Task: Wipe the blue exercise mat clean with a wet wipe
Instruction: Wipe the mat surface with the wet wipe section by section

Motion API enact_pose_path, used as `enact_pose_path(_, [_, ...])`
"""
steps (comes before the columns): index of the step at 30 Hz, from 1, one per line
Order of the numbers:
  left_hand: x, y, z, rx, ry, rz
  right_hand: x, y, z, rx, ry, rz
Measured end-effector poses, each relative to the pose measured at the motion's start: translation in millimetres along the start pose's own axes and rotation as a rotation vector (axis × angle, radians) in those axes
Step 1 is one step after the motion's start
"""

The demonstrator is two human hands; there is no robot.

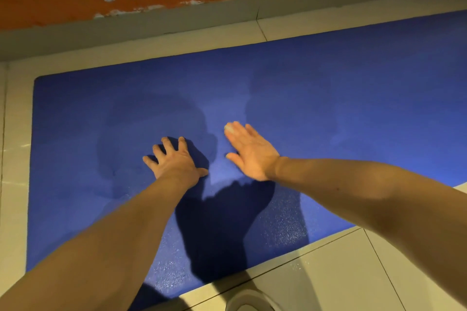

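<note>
Now my left hand (174, 159) lies spread on the blue mat (353, 98); my right hand (249, 151), fingers straight, presses a wet wipe (229, 128).

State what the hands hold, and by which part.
Nothing is gripped. The right hand presses a white wet wipe under its fingertips onto the blue textured exercise mat; the left hand rests flat, empty.

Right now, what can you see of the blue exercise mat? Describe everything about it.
The blue exercise mat lies flat on pale floor tiles. It looks like foam, with a fine-grained surface and a rounded far-left corner. Darker, damp-looking patches spread around the middle, and the near edge glistens. The left hand presses flat on it. The right hand rests on it with a white bit under its fingertips.
</note>
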State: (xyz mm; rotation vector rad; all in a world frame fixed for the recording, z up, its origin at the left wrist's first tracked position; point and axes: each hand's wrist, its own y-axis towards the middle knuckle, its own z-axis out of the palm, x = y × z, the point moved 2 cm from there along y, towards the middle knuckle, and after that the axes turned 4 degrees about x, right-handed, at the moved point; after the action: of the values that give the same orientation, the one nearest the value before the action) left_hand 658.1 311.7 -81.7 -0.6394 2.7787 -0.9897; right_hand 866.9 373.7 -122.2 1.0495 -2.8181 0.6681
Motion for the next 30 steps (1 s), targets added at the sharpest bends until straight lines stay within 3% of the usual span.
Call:
enact_pose_path(3, [-3.7,3.1,-11.3,-0.093,-0.020,-0.008,-52.5,12.8,-23.2,0.011,-0.012,0.288])
enact_pose_path(7, [-4.5,21.9,-26.6,-0.179,-0.067,0.029,-38.5,24.2,-24.5,0.014,0.059,0.399])
enact_pose_path(12, [2.6,56.5,-46.4,-0.161,-0.144,0.050,35.0,16.8,6.2,-0.067,0.106,0.055])
enact_pose_path(16, [1.5,66.8,-54.5,-0.122,-0.045,0.051,12.6,19.1,-4.8,-0.020,-0.016,-0.094])
enact_pose_path(21, [0.8,72.2,-55.4,-0.026,-0.091,0.044,-63.4,39.6,-38.1,0.004,-0.020,0.306])
enact_pose_path(24, [0.6,75.6,-57.0,-0.008,-0.097,0.036,-45.7,55.4,-37.5,-0.002,0.057,0.424])
enact_pose_path(26, [-0.6,77.8,-57.7,-0.007,-0.102,0.030,-11.8,59.1,-27.5,-0.045,0.115,0.357])
enact_pose_path(30, [-1.1,79.3,-56.4,-0.017,-0.085,0.018,23.8,55.9,-13.8,-0.055,0.071,0.035])
